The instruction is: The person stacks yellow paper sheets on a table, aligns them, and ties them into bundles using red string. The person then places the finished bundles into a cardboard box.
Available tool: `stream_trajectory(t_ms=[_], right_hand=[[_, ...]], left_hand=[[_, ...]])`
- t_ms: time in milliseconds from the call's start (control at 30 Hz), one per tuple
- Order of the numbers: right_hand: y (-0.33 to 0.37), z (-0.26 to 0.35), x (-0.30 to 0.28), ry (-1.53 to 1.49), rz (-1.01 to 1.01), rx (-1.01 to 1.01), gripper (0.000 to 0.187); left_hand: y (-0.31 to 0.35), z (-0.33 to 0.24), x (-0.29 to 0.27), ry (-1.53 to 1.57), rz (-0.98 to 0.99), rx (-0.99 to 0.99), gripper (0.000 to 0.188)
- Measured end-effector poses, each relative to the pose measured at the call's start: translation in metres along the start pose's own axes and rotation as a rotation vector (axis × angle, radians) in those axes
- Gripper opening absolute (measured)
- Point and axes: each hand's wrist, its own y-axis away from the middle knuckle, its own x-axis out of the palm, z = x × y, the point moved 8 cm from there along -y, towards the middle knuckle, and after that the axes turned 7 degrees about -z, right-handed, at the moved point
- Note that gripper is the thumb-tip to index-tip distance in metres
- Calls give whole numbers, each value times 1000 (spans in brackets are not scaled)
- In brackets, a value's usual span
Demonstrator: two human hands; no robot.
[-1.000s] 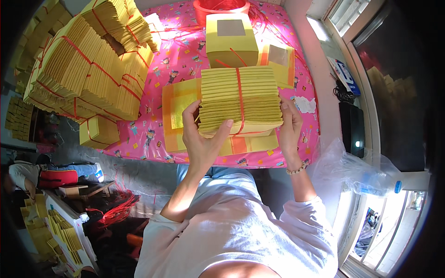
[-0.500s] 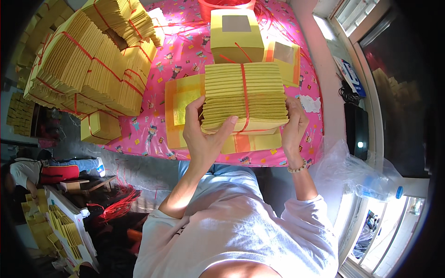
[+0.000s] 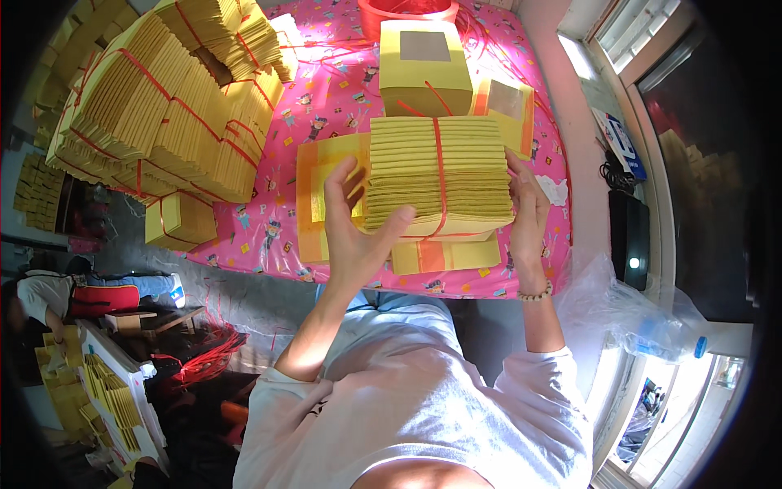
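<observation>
A bundle of yellow folded paper [image 3: 407,171], bound with a red strip, sits in front of me on the pink patterned table cover [image 3: 273,224]. Beneath it are flat yellow sheets with orange bands [image 3: 314,196]. My left hand [image 3: 354,232] is at its left front corner, fingers spread and off the side, thumb near the front edge. Against the right side rest the fairly straight fingers of my right hand [image 3: 529,212], which wears a beaded bracelet. Just behind stands another yellow paper stack [image 3: 423,77] with a grey square on top.
Tall red-tied paper stacks [image 3: 155,106] fill the table's left side, with a smaller tied bundle [image 3: 181,222] at the edge. A red basin [image 3: 387,18] stands at the back. On the right hangs a clear plastic bag [image 3: 619,314]. Another person [image 3: 45,297] works at lower left.
My left fingers have opened and come away from the bundle's left side. My right fingers have straightened along its right side. The whole view has shifted slightly.
</observation>
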Motion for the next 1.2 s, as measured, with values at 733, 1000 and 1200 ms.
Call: stream_trajectory(t_ms=[733,1000,1200], right_hand=[[8,37,20,-108,159,-55,69],[18,11,3,-250,170,-107,71],[19,-5,-1,-256,126,297,67]], left_hand=[[-18,-1,23,578,219,-212,73],[6,13,22,416,307,-39,69],[8,25,26,517,305,-540,66]])
